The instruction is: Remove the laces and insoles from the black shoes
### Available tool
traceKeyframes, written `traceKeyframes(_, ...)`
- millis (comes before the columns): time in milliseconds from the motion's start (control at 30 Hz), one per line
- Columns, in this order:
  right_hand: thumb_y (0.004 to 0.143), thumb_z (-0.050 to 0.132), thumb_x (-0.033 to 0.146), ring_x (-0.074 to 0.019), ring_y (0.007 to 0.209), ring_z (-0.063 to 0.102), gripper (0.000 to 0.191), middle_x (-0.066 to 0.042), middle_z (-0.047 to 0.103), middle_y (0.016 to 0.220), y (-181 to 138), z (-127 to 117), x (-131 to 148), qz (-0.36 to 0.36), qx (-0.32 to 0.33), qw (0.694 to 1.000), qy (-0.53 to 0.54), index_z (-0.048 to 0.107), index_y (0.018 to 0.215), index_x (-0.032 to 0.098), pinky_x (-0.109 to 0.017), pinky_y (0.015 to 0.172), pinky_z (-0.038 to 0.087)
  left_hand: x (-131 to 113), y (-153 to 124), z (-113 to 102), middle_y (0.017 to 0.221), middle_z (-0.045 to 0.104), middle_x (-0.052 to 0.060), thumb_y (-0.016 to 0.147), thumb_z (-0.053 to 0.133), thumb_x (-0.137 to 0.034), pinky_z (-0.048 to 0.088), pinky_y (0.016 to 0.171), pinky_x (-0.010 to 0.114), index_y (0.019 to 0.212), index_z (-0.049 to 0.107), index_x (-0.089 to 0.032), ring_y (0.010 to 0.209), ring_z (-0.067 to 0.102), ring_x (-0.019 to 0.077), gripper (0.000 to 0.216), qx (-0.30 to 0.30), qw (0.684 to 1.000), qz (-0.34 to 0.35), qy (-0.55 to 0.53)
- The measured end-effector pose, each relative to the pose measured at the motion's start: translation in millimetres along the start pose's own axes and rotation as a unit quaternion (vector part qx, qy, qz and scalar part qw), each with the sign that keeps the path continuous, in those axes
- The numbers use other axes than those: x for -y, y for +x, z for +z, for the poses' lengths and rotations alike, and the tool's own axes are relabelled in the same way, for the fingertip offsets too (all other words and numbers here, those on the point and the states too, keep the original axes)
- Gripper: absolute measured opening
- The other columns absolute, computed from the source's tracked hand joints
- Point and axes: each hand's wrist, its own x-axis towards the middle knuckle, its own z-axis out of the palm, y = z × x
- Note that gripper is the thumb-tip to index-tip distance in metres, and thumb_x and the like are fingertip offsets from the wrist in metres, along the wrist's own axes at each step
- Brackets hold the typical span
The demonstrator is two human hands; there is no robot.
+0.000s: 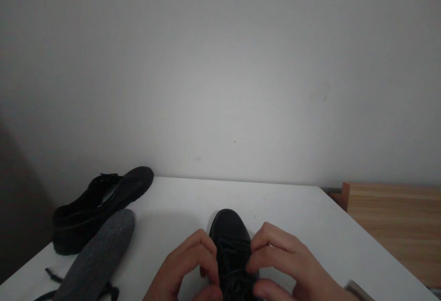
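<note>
A black lace-up shoe (230,225) stands at the bottom centre, toe pointing away from me. My left hand (193,262) is at its left side, fingers curled against the upper beside the laces. On the opposite side, my right hand (287,262) has its bent fingers on the edge of the lacing. The black laces (234,264) run between both hands, too dark to follow in detail. The shoe's heel end is cut off by the frame, and both thumbs are partly out of sight low in the picture.
At the left of the white table (282,200) lies another black shoe (74,227) with a dark insole-shaped piece (136,184) against it. Nearer are a grey insole (103,250) and a black lace (53,275). Wooden boards (392,227) stand beyond the right edge; a wall (234,85) rises behind.
</note>
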Motion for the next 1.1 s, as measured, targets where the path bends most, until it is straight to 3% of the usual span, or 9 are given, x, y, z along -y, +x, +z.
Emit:
traceKeyframes(100,0.089,0.069,0.029,-0.0172,0.087,0.064,0.01,-0.006,0.067,0.094,0.0,2.1,-3.8,0.017,0.019,0.999,0.029,0.068,0.095,0.021,-0.027,0.074,0.053,4.0,0.7,3.7,0.086,0.056,0.0,0.093,0.062,-0.034,0.044,0.071,0.024,0.098,0.06,-0.026,0.079,0.054,0.0159,0.01,-0.007,0.998,0.013,0.055)
traceKeyframes(233,0.091,0.067,0.021,-0.0133,0.08,0.063,0.002,-0.002,0.067,0.085,-0.3,7.4,-8.5,0.004,0.003,0.999,0.052,0.066,0.091,0.02,-0.022,0.069,0.05,4.3,2.3,6.7,0.087,0.056,-0.001,0.091,0.062,-0.02,0.045,0.071,0.021,0.098,0.058,-0.026,0.079,0.055,0.014,0.011,0.003,0.996,0.015,0.083)
traceKeyframes(400,0.096,0.057,0.02,-0.0137,0.077,0.062,0.007,-0.001,0.065,0.084,-3.9,10.9,-4.1,0.038,-0.011,0.999,0.02,0.059,0.089,0.022,-0.023,0.07,0.052,4.7,2.8,7.2,0.084,0.055,-0.001,0.093,0.053,-0.015,0.044,0.069,0.02,0.088,0.053,-0.024,0.077,0.055,0.0134,0.01,0.016,0.995,0.012,0.093)
traceKeyframes(667,0.097,0.046,0.021,-0.016,0.078,0.06,0.007,-0.001,0.06,0.086,-6.9,12.3,-4.6,0.115,0.006,0.993,0.032,0.052,0.094,0.025,-0.027,0.073,0.053,5.6,0.4,5.5,0.087,0.058,0.0,0.099,0.046,-0.021,0.046,0.073,0.022,0.09,0.053,-0.023,0.08,0.057,0.0145,0.011,-0.004,0.995,-0.026,0.098)
traceKeyframes(867,0.098,0.05,0.038,-0.0154,0.077,0.051,0.017,0.001,0.05,0.081,-6.7,12.3,-9.0,0.143,-0.041,0.971,0.19,0.049,0.088,0.024,-0.026,0.069,0.045,5.0,-2.9,0.9,0.085,0.052,0.0,0.096,0.055,-0.042,0.044,0.073,0.026,0.09,0.054,-0.021,0.081,0.052,0.0154,0.022,-0.027,0.99,-0.112,-0.077)
traceKeyframes(1100,0.09,0.064,0.048,-0.0103,0.06,0.035,0.031,0.005,0.043,0.068,-7.9,6.1,-15.6,0.165,-0.057,0.894,0.413,0.048,0.084,0.022,-0.022,0.054,0.028,-1.5,3.7,3.0,0.07,0.05,-0.005,0.087,0.066,-0.051,0.04,0.058,0.021,0.088,0.051,-0.02,0.06,0.048,0.0085,0.035,-0.043,0.951,-0.175,-0.251)
